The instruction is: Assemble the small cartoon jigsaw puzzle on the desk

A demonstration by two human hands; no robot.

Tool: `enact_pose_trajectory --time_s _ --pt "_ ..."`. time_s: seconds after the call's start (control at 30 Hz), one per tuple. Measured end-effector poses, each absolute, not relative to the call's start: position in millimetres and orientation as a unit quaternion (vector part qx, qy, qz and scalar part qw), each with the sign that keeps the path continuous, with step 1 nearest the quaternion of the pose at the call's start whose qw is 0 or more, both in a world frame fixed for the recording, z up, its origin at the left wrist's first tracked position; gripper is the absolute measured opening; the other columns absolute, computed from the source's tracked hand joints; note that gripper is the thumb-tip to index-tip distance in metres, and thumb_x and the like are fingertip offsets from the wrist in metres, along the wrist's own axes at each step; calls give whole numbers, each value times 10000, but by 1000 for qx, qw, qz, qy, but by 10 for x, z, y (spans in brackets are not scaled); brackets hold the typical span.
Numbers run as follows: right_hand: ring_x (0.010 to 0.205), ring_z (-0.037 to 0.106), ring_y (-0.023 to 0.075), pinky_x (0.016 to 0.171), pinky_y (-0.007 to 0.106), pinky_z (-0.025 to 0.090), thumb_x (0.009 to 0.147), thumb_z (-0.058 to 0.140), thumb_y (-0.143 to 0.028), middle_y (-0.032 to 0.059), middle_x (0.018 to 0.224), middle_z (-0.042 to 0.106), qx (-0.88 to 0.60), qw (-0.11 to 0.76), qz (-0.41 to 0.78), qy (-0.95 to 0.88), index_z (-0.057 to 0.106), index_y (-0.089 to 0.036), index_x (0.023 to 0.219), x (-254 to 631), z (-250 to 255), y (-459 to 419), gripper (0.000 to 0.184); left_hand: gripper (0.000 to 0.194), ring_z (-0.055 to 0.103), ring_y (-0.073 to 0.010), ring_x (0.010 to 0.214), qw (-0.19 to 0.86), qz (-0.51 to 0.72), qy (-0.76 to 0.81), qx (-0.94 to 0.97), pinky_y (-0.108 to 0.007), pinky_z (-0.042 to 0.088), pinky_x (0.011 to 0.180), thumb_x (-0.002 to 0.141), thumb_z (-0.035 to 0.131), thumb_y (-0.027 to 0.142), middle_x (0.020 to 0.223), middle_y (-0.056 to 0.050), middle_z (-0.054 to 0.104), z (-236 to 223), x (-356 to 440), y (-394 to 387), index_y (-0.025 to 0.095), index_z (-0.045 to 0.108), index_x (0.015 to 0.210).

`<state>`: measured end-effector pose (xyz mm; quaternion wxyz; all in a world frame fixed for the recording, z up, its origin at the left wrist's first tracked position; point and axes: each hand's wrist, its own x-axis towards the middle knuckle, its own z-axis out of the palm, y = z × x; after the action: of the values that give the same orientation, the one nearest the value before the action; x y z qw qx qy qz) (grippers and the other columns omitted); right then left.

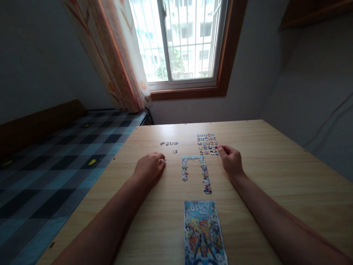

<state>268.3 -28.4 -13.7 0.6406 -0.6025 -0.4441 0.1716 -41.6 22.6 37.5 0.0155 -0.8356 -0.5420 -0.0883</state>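
My left hand (150, 164) rests on the table with its fingers closed on a small jigsaw piece (163, 160). On the other side, my right hand (231, 159) makes a pinch at the right edge of a block of loose jigsaw pieces (206, 143); a small piece shows at its fingertips. Between the hands lies a partly joined puzzle border (193, 157), with a top row and two sides, the right side longer. Beyond my left hand are a short row of loose pieces (169, 143) and a single piece (175, 151).
A colourful picture sheet marked "Bluey" (203, 232) lies near me on the wooden table (275, 154). To the left stands a bed with a checked cover (91, 147). A curtain (110, 55) and a barred window (190, 40) are behind the table.
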Motion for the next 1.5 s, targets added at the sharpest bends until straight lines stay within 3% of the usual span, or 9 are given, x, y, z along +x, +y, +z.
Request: enact_pose_trajectory --time_s 0.1,0.27,0.47,0.7,0.87,1.0,1.13,1.3,1.5 --pt "850 715 274 777 373 539 814 645 -478 101 869 785 -598 641 178 -446 784 -157 858 2671 -129 -294 352 282 675 -266 1003 12 -84 -529 -844 -329 501 746 908 533 325 1133 -73 737 350 -430 234 259 750 1075" --pt "874 710 271 799 372 529 813 648 -466 100 886 786 -586 643 190 -455 781 -159 857 2659 -145 -295 338 233 677 -244 912 -9 -86 -520 -850 -315 467 696 890 547 287 1040 -56 749 366 -473 265 263 776 931" --pt "848 703 259 776 356 518 823 634 -466 86 851 781 -588 622 191 -480 782 -159 854 2646 -143 -296 342 201 650 -224 894 -58 -37 -543 -837 -304 444 725 852 578 292 1065 -69 712 437 -541 301 218 746 935" --pt "830 699 258 746 350 520 840 631 -472 93 858 776 -589 658 152 -444 774 -156 852 2643 -112 -320 347 135 620 -203 779 -193 -32 -534 -822 -287 419 663 762 615 280 872 -46 703 412 -649 343 195 667 853" --pt "762 671 223 696 332 502 888 615 -425 75 826 754 -576 632 110 -507 764 -167 864 2574 -38 -391 299 115 596 -161 651 -329 -148 -534 -764 -263 406 581 720 670 259 711 -11 653 404 -507 277 184 589 752" --pt "640 593 163 619 299 460 928 594 -326 44 734 691 -512 558 45 -652 747 -182 829 2399 46 -514 232 272 686 -174 720 -527 -293 -508 -615 -212 405 489 739 742 313 837 -51 718 385 -208 95 187 596 930" --pt "656 598 148 625 282 467 938 599 -256 23 733 680 -440 497 15 -748 752 -210 904 2203 85 -620 163 278 725 -175 789 -625 -351 -477 -509 -217 505 549 786 750 283 989 -103 747 340 62 -122 169 642 1015" --pt "786 670 173 737 315 521 920 661 -247 28 848 746 -405 489 -9 -772 749 -240 909 2098 80 -645 89 235 734 -194 851 -655 -363 -454 -482 -214 529 556 821 735 259 991 -112 753 288 183 -252 162 661 1021" --pt "812 702 175 760 319 543 925 674 -234 14 888 776 -379 464 -4 -801 744 -238 889 2083 61 -630 79 277 725 -212 845 -653 -355 -445 -499 -211 510 496 781 766 283 970 -118 748 262 195 -260 161 668 1010"
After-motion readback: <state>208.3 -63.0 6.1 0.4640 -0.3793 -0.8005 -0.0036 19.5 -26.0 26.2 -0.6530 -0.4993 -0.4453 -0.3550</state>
